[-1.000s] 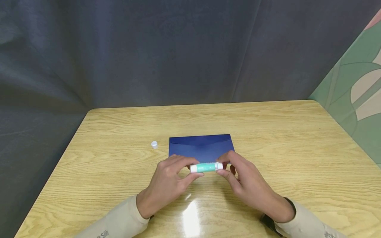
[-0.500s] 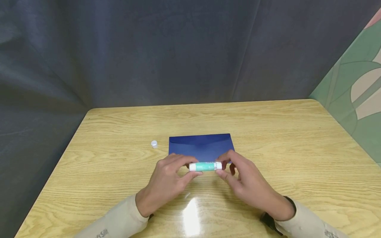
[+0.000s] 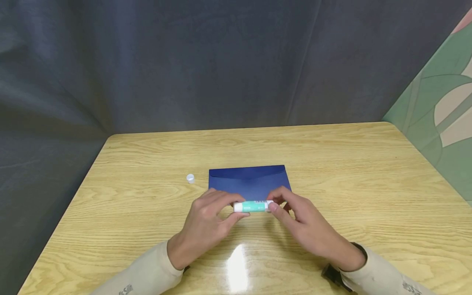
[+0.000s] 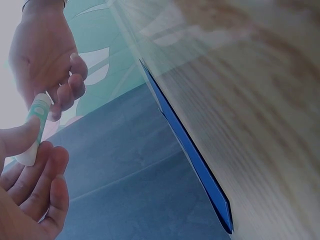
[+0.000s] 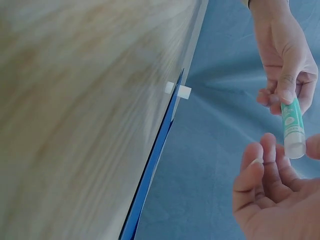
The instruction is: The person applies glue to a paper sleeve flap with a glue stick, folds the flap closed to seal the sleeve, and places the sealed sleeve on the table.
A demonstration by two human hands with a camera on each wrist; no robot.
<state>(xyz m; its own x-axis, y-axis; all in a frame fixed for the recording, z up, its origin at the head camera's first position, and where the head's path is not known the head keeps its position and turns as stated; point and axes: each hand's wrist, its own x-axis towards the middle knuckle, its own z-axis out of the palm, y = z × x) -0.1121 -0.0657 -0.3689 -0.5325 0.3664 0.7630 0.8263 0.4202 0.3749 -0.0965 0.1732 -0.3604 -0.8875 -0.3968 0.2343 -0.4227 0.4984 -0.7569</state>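
A glue stick (image 3: 253, 206) with a teal label and white ends is held level above the table between both hands. My left hand (image 3: 206, 223) grips its left end between thumb and fingers. At the opposite end, my right hand (image 3: 307, 223) pinches the white base, its thumb lying over the near side. In the right wrist view the glue stick (image 5: 292, 122) shows its round white base toward the right fingers. Beyond the hands lies a dark blue envelope (image 3: 250, 182), flap side up, its near edge partly hidden by them.
A small white cap (image 3: 190, 179) stands on the wooden table (image 3: 147, 184), left of the envelope. A dark curtain (image 3: 210, 65) hangs behind the table, and a green patterned panel (image 3: 424, 110) borders it on the right.
My right thumb has rolled upward over the base of the glue stick. The left hand keeps its grip, and the envelope and cap stay in place.
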